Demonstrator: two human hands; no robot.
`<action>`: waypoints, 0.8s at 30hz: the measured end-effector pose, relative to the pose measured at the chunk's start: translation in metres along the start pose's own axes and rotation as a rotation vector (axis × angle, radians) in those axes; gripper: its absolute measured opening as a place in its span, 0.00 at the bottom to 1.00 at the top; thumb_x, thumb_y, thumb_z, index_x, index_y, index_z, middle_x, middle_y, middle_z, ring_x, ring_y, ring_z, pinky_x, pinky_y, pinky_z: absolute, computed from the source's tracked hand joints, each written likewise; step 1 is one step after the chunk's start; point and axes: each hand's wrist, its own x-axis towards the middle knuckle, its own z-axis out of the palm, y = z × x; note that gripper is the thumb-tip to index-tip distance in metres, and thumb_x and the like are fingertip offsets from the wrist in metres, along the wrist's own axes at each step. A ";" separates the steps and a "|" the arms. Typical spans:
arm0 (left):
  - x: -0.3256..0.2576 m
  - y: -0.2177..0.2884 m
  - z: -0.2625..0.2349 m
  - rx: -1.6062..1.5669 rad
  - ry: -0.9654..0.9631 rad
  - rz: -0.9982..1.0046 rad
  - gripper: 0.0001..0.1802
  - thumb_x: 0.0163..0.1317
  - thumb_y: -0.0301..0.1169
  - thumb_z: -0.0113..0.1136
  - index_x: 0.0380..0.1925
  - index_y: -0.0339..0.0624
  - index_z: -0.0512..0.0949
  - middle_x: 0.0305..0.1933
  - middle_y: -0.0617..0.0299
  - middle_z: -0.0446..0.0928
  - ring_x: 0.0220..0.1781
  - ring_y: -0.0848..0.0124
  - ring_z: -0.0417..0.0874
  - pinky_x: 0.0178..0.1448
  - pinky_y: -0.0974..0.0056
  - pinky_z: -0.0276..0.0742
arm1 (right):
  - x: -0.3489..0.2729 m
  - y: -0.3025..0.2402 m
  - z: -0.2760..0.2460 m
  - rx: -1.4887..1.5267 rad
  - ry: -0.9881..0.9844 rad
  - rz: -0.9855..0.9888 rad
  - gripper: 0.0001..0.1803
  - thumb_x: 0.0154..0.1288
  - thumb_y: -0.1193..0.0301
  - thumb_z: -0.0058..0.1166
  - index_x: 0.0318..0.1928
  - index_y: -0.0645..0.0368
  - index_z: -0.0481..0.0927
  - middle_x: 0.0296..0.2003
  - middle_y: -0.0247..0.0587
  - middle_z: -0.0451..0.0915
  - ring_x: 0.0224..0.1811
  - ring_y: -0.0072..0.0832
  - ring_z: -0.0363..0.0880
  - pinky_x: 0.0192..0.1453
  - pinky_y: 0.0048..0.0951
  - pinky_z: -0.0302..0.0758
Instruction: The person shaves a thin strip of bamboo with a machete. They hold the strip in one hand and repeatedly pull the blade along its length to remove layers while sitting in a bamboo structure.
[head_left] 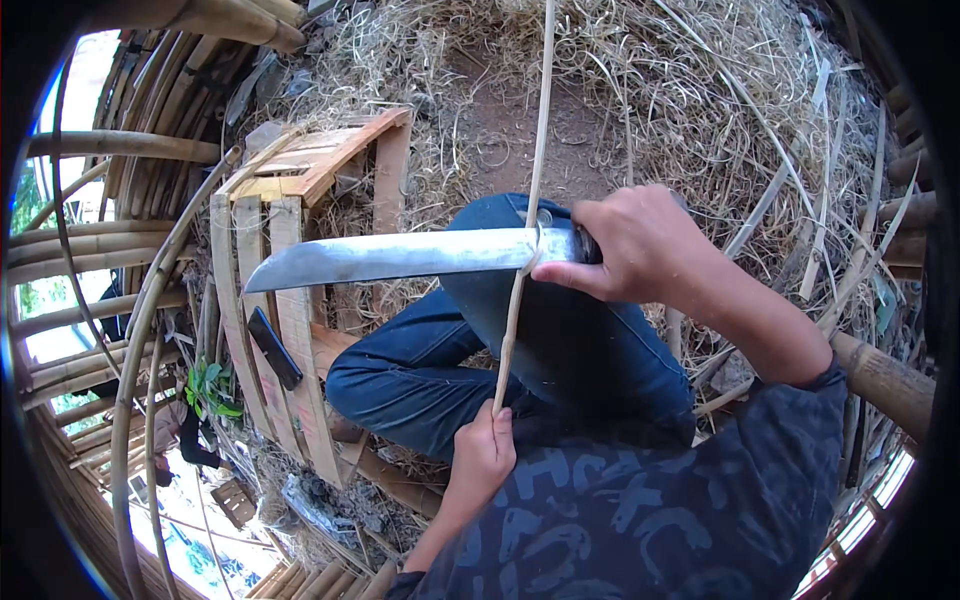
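Note:
My right hand (640, 245) is closed round the dark handle of a machete, its thumb pressed beside the blade's base. The broad steel blade (390, 257) points left, level above my raised knee. A long, thin bamboo strip (508, 340) runs from my lap up past the top of the view. It crosses the machete just by the handle, against my right thumb. Lower down, my left hand (482, 450) pinches the strip near its lower end, thumb laid along it. Whether the blade's edge bites into the strip, I cannot tell.
To the left stands a wooden slatted crate (287, 230) with a dark phone-like slab (274, 348) on it. Dry shavings (700, 110) cover the ground ahead. Bamboo poles (120, 145) wall the left side, and a thick bamboo pole (885, 385) lies at my right elbow.

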 end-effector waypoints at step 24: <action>-0.008 -0.008 -0.003 -0.109 0.016 0.001 0.12 0.70 0.31 0.47 0.30 0.34 0.69 0.14 0.46 0.63 0.16 0.48 0.71 0.22 0.56 0.62 | 0.063 0.131 -0.017 0.006 0.255 0.291 0.35 0.68 0.40 0.41 0.22 0.61 0.74 0.12 0.29 0.65 0.09 0.15 0.55 0.09 0.19 0.53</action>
